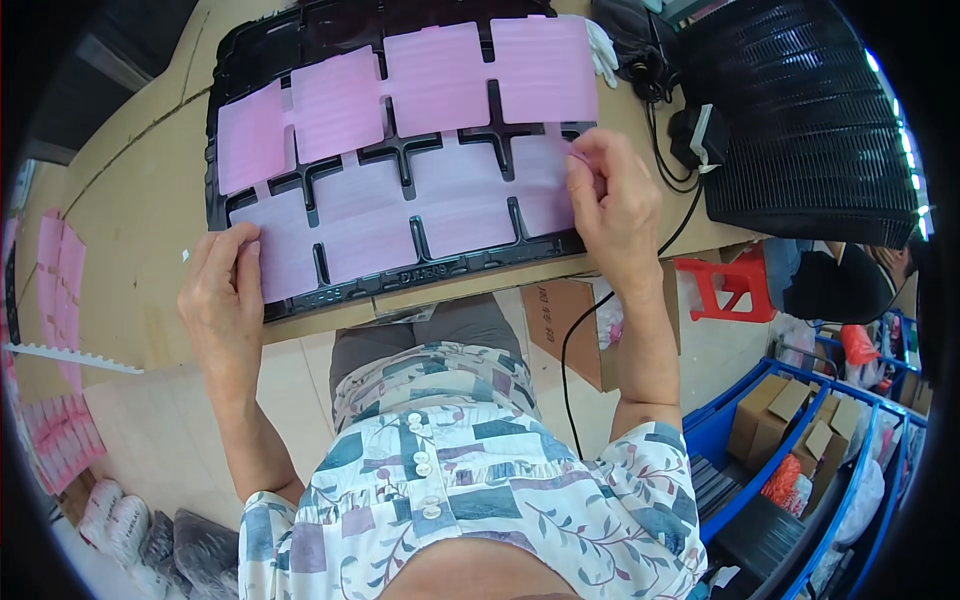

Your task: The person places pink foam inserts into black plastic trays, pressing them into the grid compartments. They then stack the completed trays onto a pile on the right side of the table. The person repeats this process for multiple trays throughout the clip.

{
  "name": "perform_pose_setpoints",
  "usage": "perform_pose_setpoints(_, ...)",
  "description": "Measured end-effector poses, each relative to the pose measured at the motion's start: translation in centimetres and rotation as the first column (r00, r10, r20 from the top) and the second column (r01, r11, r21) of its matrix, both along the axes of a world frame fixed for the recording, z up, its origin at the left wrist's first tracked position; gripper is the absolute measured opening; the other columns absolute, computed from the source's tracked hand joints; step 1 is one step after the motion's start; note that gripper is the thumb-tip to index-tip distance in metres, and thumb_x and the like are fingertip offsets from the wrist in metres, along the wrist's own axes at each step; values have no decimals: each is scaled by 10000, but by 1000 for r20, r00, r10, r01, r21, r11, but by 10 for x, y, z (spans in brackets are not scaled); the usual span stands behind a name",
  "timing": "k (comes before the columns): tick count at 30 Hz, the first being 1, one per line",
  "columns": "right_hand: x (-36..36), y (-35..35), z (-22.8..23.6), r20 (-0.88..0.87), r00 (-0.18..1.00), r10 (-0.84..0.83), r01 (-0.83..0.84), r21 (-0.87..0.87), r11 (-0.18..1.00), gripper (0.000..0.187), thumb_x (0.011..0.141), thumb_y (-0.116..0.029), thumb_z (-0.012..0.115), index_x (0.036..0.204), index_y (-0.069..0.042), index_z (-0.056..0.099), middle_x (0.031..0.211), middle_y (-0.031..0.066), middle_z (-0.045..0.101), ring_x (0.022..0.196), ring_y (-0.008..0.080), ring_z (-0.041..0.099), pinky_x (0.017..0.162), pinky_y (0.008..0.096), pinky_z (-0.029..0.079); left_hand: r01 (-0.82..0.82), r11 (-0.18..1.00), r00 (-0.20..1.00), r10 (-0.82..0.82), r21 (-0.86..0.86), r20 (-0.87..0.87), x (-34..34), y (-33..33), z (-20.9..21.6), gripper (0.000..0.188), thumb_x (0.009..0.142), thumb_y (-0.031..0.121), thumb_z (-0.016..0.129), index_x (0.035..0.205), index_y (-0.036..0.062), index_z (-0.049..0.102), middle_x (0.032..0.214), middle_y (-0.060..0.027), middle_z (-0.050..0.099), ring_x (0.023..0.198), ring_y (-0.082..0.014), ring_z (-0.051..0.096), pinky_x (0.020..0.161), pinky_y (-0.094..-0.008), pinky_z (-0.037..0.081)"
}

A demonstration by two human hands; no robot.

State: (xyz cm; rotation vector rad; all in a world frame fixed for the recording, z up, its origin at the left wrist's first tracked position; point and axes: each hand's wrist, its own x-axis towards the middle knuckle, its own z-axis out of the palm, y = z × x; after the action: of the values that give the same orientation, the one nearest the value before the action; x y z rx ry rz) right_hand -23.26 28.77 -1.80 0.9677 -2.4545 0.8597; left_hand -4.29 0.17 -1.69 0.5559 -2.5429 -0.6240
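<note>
Two rows of sheets (438, 80) on the tray (440, 270), my left hand (222, 290) at its left edge, my right hand (615, 200) at its right edge, stacked trays (800, 120) farther right of it.

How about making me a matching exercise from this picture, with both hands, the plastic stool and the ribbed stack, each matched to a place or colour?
Column one:
1. Left hand
2. Plastic stool
3. Right hand
4. Ribbed stack

Column two:
A. Black, at the picture's upper right
B. At the right end of the near pink strip
C. At the left end of that strip
D. Red, lower than the tabletop

Right pairs: 1-C, 2-D, 3-B, 4-A
</note>
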Motion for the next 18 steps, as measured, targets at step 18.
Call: perform_pose_setpoints(18, -1, 0, -1, -30, 991, -129, 132, 158, 979, 364, 793, -89, 730, 1137, -87, 612, 653, 36, 625, 569, 238, 614, 590, 357, 451, -3, 999, 995, 6, 37, -99, 1, -3, -8, 95, 888, -25, 662, 979, -3, 679, 795, -14, 569, 643, -75, 453, 582, -224, 400)
